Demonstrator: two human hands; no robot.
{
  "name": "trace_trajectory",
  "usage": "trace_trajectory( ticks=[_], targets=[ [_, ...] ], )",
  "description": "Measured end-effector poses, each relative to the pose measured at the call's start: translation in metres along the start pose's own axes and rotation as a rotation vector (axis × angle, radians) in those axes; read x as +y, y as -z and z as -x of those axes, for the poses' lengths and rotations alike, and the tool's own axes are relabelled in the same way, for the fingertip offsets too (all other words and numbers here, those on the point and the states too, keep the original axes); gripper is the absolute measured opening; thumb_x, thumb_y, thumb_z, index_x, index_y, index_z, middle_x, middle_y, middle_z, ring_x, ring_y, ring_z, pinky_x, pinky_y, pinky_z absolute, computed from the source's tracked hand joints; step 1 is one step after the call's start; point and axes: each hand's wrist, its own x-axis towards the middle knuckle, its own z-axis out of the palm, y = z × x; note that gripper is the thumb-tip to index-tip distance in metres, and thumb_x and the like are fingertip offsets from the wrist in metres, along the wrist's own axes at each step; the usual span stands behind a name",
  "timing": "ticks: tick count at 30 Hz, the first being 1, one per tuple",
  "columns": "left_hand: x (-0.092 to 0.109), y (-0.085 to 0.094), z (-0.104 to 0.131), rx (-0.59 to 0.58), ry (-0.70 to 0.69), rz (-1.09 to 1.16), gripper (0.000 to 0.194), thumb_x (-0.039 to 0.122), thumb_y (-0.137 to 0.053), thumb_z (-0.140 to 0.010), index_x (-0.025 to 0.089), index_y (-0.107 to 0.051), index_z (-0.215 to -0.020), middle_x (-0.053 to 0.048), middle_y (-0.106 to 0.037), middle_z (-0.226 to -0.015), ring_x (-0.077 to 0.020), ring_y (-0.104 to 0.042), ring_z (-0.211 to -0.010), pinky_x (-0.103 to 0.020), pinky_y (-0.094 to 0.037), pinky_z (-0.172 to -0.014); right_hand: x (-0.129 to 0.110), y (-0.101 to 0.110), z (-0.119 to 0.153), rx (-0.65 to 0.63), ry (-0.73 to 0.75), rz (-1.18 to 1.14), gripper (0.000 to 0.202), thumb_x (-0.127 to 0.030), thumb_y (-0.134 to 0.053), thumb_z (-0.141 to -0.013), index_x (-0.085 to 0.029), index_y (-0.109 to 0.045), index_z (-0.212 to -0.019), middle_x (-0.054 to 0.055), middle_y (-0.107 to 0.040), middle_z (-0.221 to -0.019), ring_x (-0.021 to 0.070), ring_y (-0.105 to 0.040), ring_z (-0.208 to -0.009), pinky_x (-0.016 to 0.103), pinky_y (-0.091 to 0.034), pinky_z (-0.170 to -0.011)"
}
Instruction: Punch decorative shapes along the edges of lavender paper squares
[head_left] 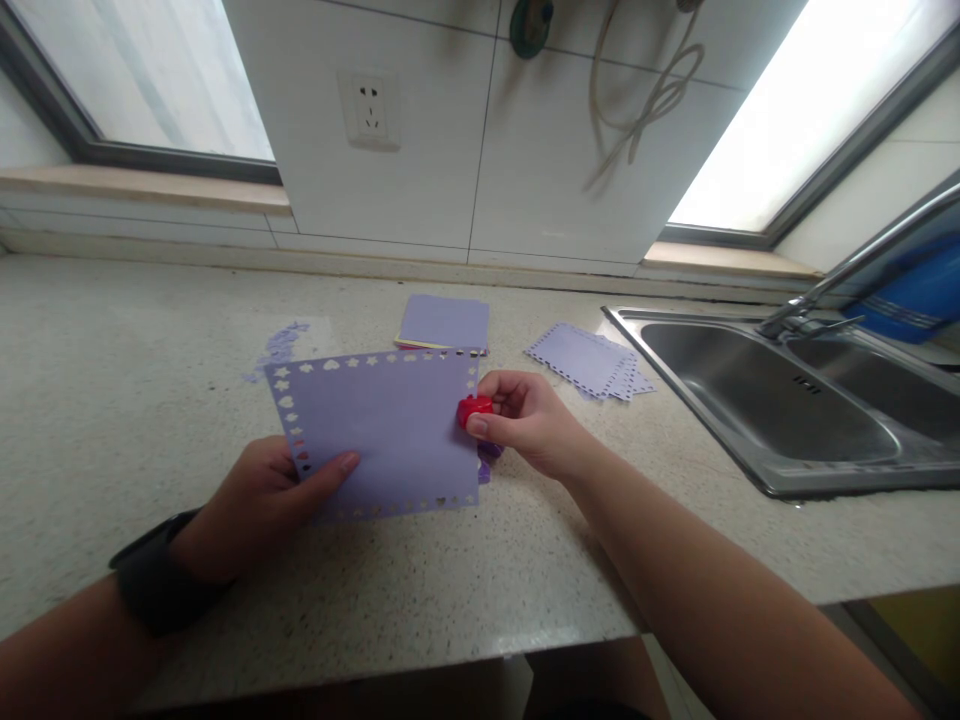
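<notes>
Here, purple sheet (397, 430), long axis sideways, hands (262, 490) (532, 425) closed, left on its edge, right on red tool (471, 410).

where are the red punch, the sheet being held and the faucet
Red punch (483, 404): head view, on its red upper body, by the right fingers
Held sheet (397, 430): head view, on its plain purple middle
Faucet (795, 312): head view, on the lower metal body beside the sink

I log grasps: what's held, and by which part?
The left hand holds a purple punched-edge paper sheet by its lower left side; the right hand pinches a red plastic punch, thumb on its near side.
</notes>
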Motion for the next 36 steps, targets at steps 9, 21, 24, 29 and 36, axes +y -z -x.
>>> trace_trajectory(
  ticks=[9,21,24,29,36],
  targets=[
    [0.0069,-0.0005,-0.0020,-0.012,-0.018,-0.022,0.021,0.035,-0.063,-0.089,0.026,-0.078,-0.078,-0.002,-0.084,-0.086,-0.0243,-0.079,-0.079,-0.035,-0.066,-0.078,-0.0001,-0.0005,0.0005,0.007,-0.007,0.013,0.034,-0.031,-0.097,-0.069,-0.019,-0.072,-0.088,-0.003,-0.068,-0.070,0.0090,-0.062,-0.057,0.020,-0.050,-0.050],
    [0.0069,-0.0009,-0.0028,0.020,-0.055,-0.050,0.021,0.036,-0.064,-0.089,0.026,-0.077,-0.076,-0.002,-0.084,-0.082,-0.0245,-0.079,-0.076,-0.034,-0.066,-0.076,-0.0006,-0.0009,0.0012,-0.011,0.006,0.029,0.034,-0.031,-0.096,-0.070,-0.019,-0.068,-0.084,-0.004,-0.067,-0.066,0.0095,-0.064,-0.056,0.019,-0.050,-0.049],
    [0.0069,-0.0003,-0.0021,0.035,-0.058,-0.063,0.018,0.035,-0.065,-0.089,0.026,-0.079,-0.082,-0.003,-0.085,-0.087,-0.0251,-0.079,-0.080,-0.034,-0.066,-0.078,-0.0010,-0.0023,0.0011,-0.002,0.013,0.033,0.036,-0.032,-0.097,-0.068,-0.019,-0.067,-0.083,-0.004,-0.066,-0.065,0.0090,-0.062,-0.055,0.019,-0.050,-0.049],
    [0.0069,0.0002,-0.0014,0.020,-0.067,-0.070,0.020,0.035,-0.065,-0.089,0.027,-0.078,-0.078,-0.001,-0.084,-0.082,-0.0240,-0.078,-0.076,-0.032,-0.066,-0.074,-0.0018,-0.0041,0.0012,0.000,0.028,0.025,0.037,-0.033,-0.097,-0.069,-0.019,-0.064,-0.081,-0.005,-0.064,-0.063,0.0086,-0.062,-0.054,0.018,-0.049,-0.048],
    [0.0094,-0.0010,-0.0013,-0.001,-0.007,-0.035,0.020,0.035,-0.064,-0.089,0.025,-0.077,-0.078,-0.002,-0.084,-0.081,-0.0230,-0.079,-0.075,-0.030,-0.065,-0.072,-0.0005,-0.0018,0.0011,-0.032,0.045,0.000,0.038,-0.028,-0.096,-0.068,-0.019,-0.062,-0.081,-0.006,-0.064,-0.063,0.0082,-0.061,-0.053,0.017,-0.048,-0.047]
  ],
)
